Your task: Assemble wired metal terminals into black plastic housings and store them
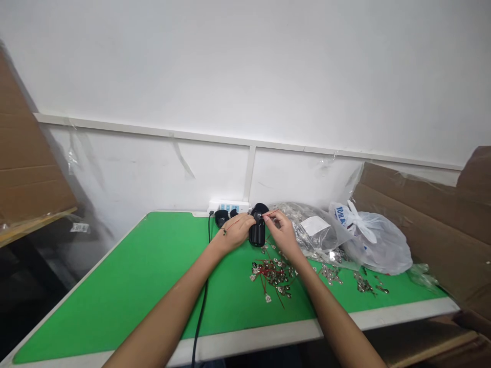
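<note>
A glossy black rounded plastic device [257, 236] with a raised, cupped top stands at the far side of the green table mat. My left hand [235, 234] is closed against its left side, with the fingertips near its upper part. On the other side, my right hand [282, 230] pinches a thin red wire [271, 212] at the device's top; whatever small part is at the wire's end is too small to make out. Just in front lies a loose pile of small metal parts with red wires [274, 273]. Another black cupped piece [221, 218] sits left of my left hand.
A white power strip [230, 206] lies against the wall, and a black cable [203, 301] runs down over the table's front edge. Clear plastic bags [307, 225], a knotted white bag [379, 245] and small metal pieces [362, 282] lie right. Cardboard [422, 220] stands beyond.
</note>
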The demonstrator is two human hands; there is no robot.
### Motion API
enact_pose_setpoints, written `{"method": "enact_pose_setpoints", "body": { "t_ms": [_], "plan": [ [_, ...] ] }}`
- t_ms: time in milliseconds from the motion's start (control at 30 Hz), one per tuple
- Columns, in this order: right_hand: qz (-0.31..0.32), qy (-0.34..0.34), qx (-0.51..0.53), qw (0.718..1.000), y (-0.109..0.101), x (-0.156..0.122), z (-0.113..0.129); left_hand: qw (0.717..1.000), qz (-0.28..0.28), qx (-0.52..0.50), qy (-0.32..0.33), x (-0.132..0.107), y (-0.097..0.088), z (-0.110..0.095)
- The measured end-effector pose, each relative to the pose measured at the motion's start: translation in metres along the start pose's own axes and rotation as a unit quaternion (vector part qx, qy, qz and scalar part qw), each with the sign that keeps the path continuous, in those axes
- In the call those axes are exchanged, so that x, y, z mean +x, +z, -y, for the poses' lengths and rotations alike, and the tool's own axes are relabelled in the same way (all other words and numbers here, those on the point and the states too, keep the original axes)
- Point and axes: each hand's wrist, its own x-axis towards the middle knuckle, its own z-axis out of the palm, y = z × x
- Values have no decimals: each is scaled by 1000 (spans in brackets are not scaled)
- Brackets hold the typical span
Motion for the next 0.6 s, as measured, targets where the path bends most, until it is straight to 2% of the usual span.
{"method": "enact_pose_setpoints", "body": {
  "t_ms": [267,467,600],
  "plan": [
    [27,78,60,995,2,0,-5,999,23,-13,-35,-1,-4,-2],
    [55,56,62,995,5,-1,-10,998,35,-24,-37,-2,-2,-4],
    [51,39,47,997,7,-2,-9,997,51,-29,-49,-2,-2,-5]
  ]
}}
